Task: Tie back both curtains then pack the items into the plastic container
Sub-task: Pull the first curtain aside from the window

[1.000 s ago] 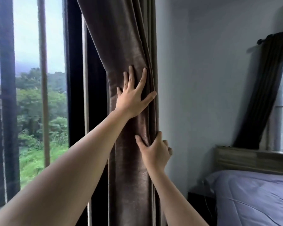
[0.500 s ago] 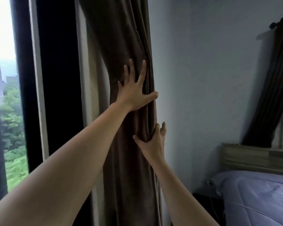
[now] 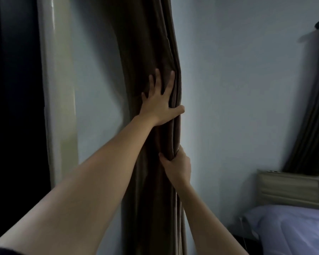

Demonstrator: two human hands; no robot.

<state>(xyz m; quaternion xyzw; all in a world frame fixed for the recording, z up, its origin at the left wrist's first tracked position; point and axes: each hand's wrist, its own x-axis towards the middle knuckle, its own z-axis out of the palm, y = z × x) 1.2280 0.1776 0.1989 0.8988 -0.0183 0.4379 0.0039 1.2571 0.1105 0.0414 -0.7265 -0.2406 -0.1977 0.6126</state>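
Curtain (image 3: 151, 43) left of bed (image 3: 293, 229).

A bed (image 3: 302, 236) stands well to the right of and lower than the right hand (image 3: 179, 166). A pale lavender quilt (image 3: 291, 229) lies spread on it. A light wooden headboard (image 3: 291, 188) rises at the bed's far end, against the wall.
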